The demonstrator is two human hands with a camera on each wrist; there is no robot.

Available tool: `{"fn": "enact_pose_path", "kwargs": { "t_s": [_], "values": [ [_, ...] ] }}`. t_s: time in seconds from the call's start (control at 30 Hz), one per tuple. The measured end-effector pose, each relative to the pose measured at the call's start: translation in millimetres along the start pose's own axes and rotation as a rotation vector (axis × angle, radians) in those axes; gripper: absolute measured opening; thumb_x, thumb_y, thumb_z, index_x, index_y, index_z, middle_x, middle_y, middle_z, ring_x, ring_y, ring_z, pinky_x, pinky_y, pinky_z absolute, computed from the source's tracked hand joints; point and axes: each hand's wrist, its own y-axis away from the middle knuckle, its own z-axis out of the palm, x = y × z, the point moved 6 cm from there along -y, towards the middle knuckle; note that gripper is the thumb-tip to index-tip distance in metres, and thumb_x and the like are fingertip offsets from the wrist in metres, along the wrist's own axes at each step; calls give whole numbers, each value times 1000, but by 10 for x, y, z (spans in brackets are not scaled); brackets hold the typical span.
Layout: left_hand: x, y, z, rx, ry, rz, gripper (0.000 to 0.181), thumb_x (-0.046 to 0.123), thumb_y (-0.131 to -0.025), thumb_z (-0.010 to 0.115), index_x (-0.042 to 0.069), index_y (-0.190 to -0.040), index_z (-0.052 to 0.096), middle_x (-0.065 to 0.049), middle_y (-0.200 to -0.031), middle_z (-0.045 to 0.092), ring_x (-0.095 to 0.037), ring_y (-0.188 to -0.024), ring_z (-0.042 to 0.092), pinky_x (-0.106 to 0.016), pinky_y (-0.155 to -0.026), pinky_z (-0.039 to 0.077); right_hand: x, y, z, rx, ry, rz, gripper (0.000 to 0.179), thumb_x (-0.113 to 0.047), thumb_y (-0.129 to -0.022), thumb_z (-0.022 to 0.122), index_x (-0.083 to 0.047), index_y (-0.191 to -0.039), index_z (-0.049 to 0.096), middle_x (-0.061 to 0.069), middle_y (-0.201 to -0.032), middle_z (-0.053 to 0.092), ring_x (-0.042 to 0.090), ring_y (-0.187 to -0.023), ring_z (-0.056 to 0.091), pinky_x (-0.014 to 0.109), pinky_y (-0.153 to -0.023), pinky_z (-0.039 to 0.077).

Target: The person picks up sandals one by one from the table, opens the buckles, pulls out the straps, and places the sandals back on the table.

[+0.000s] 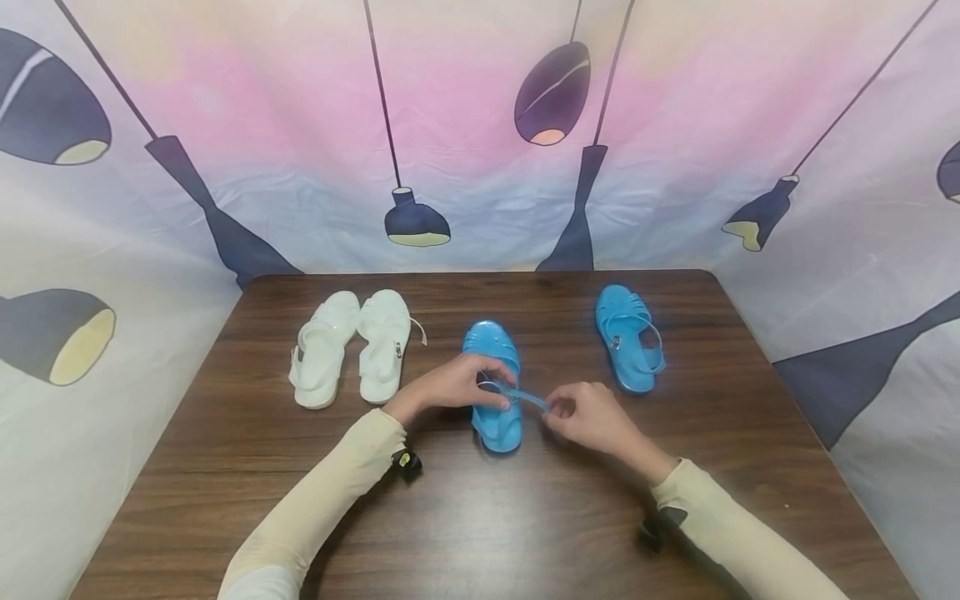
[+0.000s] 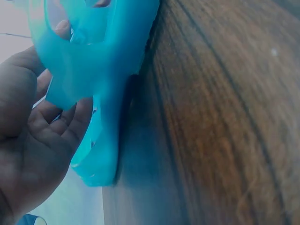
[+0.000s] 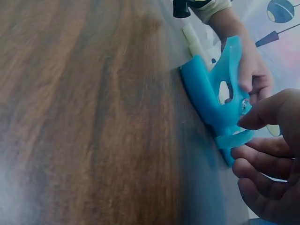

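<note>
A blue jelly sandal [image 1: 491, 337] lies on the table between the two hands, toe pointing away. My left hand [image 1: 459, 383] reaches over it from the left and pinches its strap near the small metal buckle, fingers on the far side, thumb on the near side. On the right, my right hand [image 1: 596, 417] pinches the end of the ankle strap [image 1: 534, 400], which stretches out from the buckle. The right wrist view shows the strap [image 3: 234, 139] by that thumb and fingertips. From the left wrist view, the heel part [image 2: 108, 61] hides some left fingers.
A second blue sandal [image 1: 637, 375] lies at the back right. Two white sandals [image 1: 318, 371] lie side by side at the back left, the right one with its strap [image 1: 420, 327] sticking out. The wooden table [image 1: 480, 533] meets a printed cloth backdrop behind.
</note>
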Motion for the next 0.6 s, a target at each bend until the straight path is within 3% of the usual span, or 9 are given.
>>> {"fn": "enact_pose_path", "kwargs": {
  "t_s": [0.13, 0.37, 0.6],
  "values": [
    [-20, 53, -62, 42, -30, -18, 34, 30, -97, 73, 12, -125, 69, 6, -119, 71, -7, -107, 66, -29, -92, 55, -9, -47, 22, 11, -11, -5, 28, -31, -88, 80, -12, -107, 76, -7, -83, 71, 9, -69, 63, 29, -63, 56],
    [-31, 130, -130, 91, -49, -9, 32, 28, -102, 65, 11, -129, 68, 1, -120, 71, -11, -110, 65, -32, -95, 55, -182, -205, 69, 119, -7, -47, 52, -57, -86, 76, -14, -114, 76, -2, -105, 76, 13, -94, 70, 37, -80, 60],
    [-64, 155, -97, 88, -37, -36, 32, 29, -103, 63, 10, -129, 67, 4, -119, 70, -8, -111, 64, -31, -95, 54, -303, -327, 210, 176, -27, -59, 38, -47, -84, 82, -13, -100, 79, -5, -85, 73, 7, -71, 62, 29, -65, 55]
  ]
}}
